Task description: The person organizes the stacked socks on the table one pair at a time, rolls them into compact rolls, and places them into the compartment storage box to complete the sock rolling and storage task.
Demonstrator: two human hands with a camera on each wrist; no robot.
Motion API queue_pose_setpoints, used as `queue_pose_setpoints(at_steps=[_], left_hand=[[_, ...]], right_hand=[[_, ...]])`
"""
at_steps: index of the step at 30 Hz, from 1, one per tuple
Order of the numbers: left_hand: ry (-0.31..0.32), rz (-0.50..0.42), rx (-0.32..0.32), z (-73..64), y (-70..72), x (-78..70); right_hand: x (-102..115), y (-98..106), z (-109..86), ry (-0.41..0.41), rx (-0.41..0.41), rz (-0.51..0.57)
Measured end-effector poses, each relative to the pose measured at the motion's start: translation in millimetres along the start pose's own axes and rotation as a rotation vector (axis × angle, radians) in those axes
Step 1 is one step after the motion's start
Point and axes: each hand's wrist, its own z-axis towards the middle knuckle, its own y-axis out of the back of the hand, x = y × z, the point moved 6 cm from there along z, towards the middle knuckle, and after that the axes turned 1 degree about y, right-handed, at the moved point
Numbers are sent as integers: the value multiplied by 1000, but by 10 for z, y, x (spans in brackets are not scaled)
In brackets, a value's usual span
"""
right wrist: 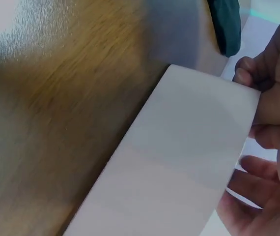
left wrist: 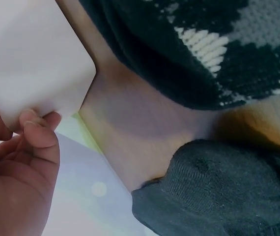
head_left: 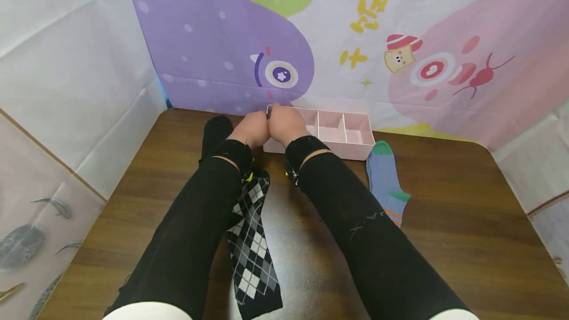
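Observation:
A pale pink divided box (head_left: pixel 351 151) stands at the back of the table, open at the top. My left hand (head_left: pixel 253 129) and right hand (head_left: pixel 286 123) meet over its left end. A small dark bit shows between them, too little to identify. In the left wrist view, curled fingertips (left wrist: pixel 32 120) touch the rim of the box's end wall (left wrist: pixel 37 54). Seen from the right wrist, fingers (right wrist: pixel 258 187) reach behind the long wall (right wrist: pixel 179 142). What either hand grips is hidden. Below my left wrist lies an argyle sock (head_left: pixel 255 256); a black sock (head_left: pixel 216 132) lies left of that hand.
A blue sock with green heel and toe (head_left: pixel 384 172) lies right of the box, near its front corner. A printed cloth (head_left: pixel 338 38) hangs just behind the table's back edge. White sheets (head_left: pixel 80 63) flank the wooden tabletop (head_left: pixel 458 221).

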Motion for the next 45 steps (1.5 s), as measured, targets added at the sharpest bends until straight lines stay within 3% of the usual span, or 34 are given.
queue_pose_setpoints(at_steps=[6, 13, 19, 30, 35, 39, 45], left_hand=[[8, -9, -5, -9, -2, -20], [2, 0, -20, 15, -4, -44], [26, -12, -13, 23, -16, -31], [32, 98, 3, 65, -28, -18], [26, 150, 11, 76, -11, -9], [3, 198, 9, 39, 67, 1], [-51, 229, -11, -107, 329, 40]], right_hand=[[-69, -72, -1, 42, 25, -150], [-195, -93, -14, -20, 40, -188], [-225, -151, -59, 60, 102, -206], [-260, -200, -107, 134, -54, -137], [-222, -168, -140, 153, -78, -82], [-156, -137, -158, 172, -74, -73], [-79, -41, -232, 186, -115, -63]])
